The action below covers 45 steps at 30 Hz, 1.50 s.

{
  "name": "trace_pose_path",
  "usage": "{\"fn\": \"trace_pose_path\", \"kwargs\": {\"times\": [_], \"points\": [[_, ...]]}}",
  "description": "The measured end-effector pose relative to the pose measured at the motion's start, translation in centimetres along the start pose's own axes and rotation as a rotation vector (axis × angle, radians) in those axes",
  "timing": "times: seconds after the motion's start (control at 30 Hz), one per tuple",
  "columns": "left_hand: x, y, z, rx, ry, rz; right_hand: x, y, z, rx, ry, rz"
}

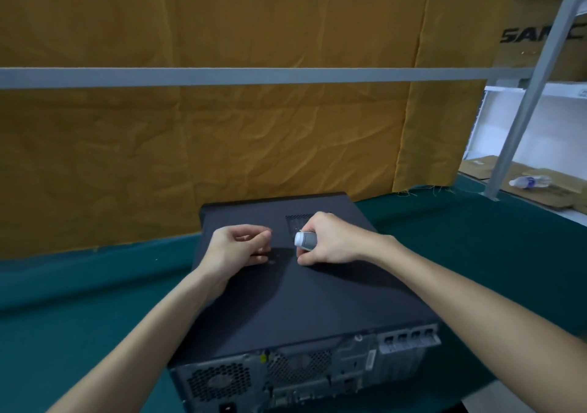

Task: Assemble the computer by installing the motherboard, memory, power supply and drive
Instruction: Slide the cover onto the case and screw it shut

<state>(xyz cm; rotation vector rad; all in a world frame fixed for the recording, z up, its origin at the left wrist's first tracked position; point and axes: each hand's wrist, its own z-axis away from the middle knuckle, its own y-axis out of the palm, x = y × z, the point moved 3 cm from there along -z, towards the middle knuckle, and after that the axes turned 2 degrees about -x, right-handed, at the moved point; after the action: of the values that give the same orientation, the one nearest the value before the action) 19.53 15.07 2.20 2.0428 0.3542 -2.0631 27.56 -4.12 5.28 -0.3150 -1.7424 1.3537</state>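
A dark grey computer case (317, 304) lies flat on the green table, lid closed, with its rear panel (286, 377) of fan grilles and ports facing me. My right hand (336, 242) grips a grey-handled screwdriver (305, 240) over the lid, just beside a small vent (297, 220). The tool's tip is hidden under my fingers. My left hand (236, 247) hovers over the lid to the left, fingers curled and thumb near the index finger, with nothing visible between them. A tiny speck, perhaps a screw (272, 262), lies on the lid beneath that hand.
The green table (79, 301) stretches to both sides of the case. An orange cloth (222, 142) hangs behind it with a grey rail (222, 77) across. At the right stand a metal shelf post (521, 120), cardboard boxes (549, 187) and a plastic bottle (529, 182).
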Motion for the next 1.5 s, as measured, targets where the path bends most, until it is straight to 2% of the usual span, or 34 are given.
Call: {"fn": "trace_pose_path", "kwargs": {"times": [0.13,0.2,0.37,0.5,0.53,0.6,0.7,0.8,0.9,1.0,1.1,1.43,1.5], "points": [[0.2,-1.4,1.8,0.036,0.001,0.087,1.5,0.0,1.7,-0.074,0.075,0.031],[0.2,-1.9,3.0,0.056,-0.01,0.144,2.3,-0.4,2.8,-0.162,0.099,0.06],[0.1,-2.5,6.8,0.156,-0.081,0.405,6.0,-2.7,7.2,-0.487,0.117,-0.104],[0.3,-2.2,10.1,0.217,-0.173,0.632,10.9,-4.3,12.4,-0.837,0.114,0.322],[0.4,-2.1,10.9,0.237,-0.186,0.668,12.0,-4.5,13.7,-0.921,0.133,0.343],[0.6,-1.7,12.4,0.273,-0.194,0.698,12.9,-4.8,16.0,-0.994,0.155,0.134],[1.1,-1.4,14.6,0.255,-0.161,0.666,12.5,-3.4,19.2,-0.965,0.184,-0.484],[1.6,-2.2,15.9,0.144,-0.084,0.641,10.8,0.8,21.6,-0.909,0.257,-1.061],[1.9,-3.2,16.6,0.137,-0.064,0.67,9.5,4.8,22.9,-0.87,0.276,-1.407],[1.9,-3.6,17.1,0.161,-0.086,0.68,9.6,7.4,23.5,-0.811,0.263,-1.539],[1.8,-3.9,17.3,0.116,-0.091,0.681,10.2,9.4,24.0,-0.762,0.242,-1.61],[2.0,-5.0,17.6,0.057,-0.052,0.568,11.6,12.2,26.5,-0.711,0.216,-1.607],[2.1,-5.3,17.7,0.118,-0.071,0.566,11.6,12.4,26.8,-0.72,0.21,-1.608]]}}
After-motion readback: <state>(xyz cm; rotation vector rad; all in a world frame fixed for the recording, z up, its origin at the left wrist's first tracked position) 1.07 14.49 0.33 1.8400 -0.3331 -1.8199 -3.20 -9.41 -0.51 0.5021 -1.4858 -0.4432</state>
